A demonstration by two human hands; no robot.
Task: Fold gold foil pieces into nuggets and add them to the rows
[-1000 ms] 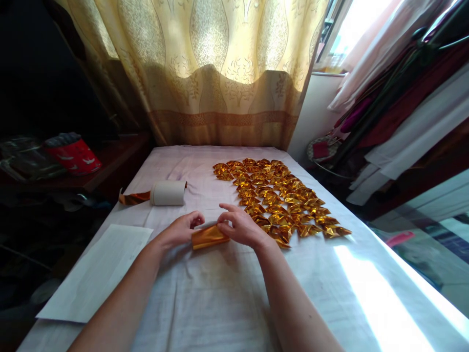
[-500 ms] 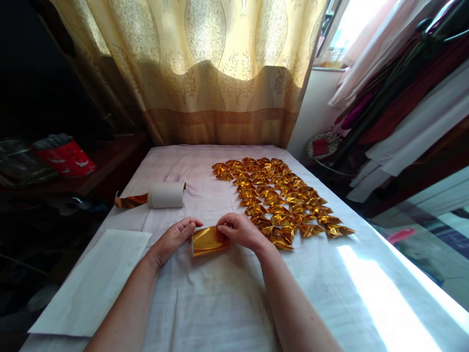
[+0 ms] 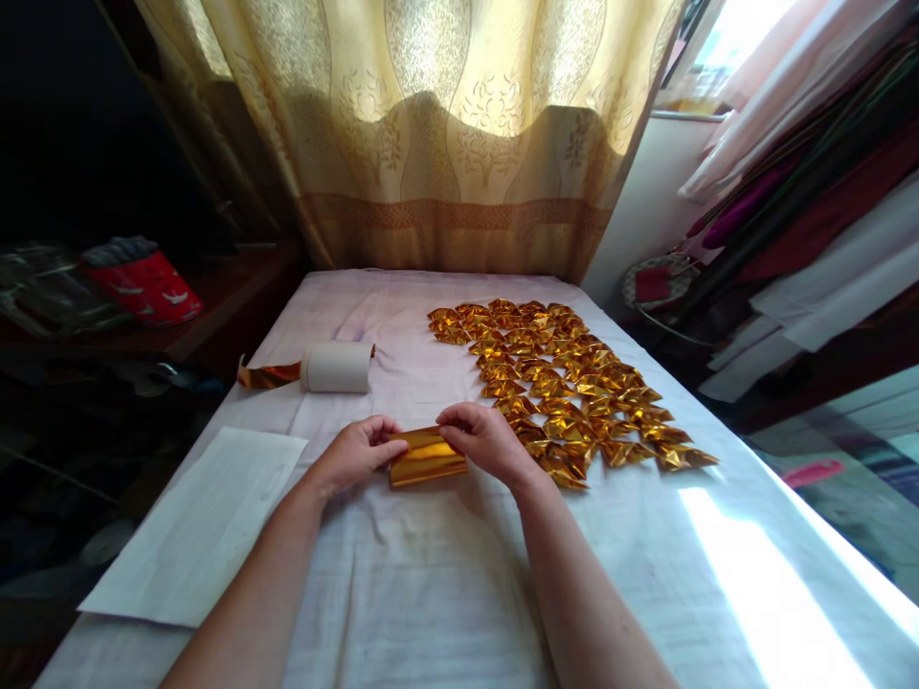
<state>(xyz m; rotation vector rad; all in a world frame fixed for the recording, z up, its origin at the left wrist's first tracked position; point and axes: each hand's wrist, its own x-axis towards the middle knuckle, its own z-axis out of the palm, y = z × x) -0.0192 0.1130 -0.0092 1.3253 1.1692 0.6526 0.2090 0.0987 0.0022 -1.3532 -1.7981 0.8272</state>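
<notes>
A small sheet of gold foil paper (image 3: 426,457) rests on the white cloth of the table (image 3: 445,584), curled into a short roll. My left hand (image 3: 355,453) pinches its left end with closed fingers. My right hand (image 3: 486,442) pinches its upper right end the same way. Just right of my right hand lie rows of several folded gold foil pieces (image 3: 567,383), reaching toward the curtain.
A white roll (image 3: 336,367) with a tail of gold foil (image 3: 267,375) lies at the left of the table. A white paper sheet (image 3: 201,524) lies near the left front edge. A patterned curtain (image 3: 459,124) hangs behind; clothes (image 3: 811,191) hang at the right.
The foil sheet has been rolled tighter between both hands. The head view has shifted slightly, so everything sits a little further right.
</notes>
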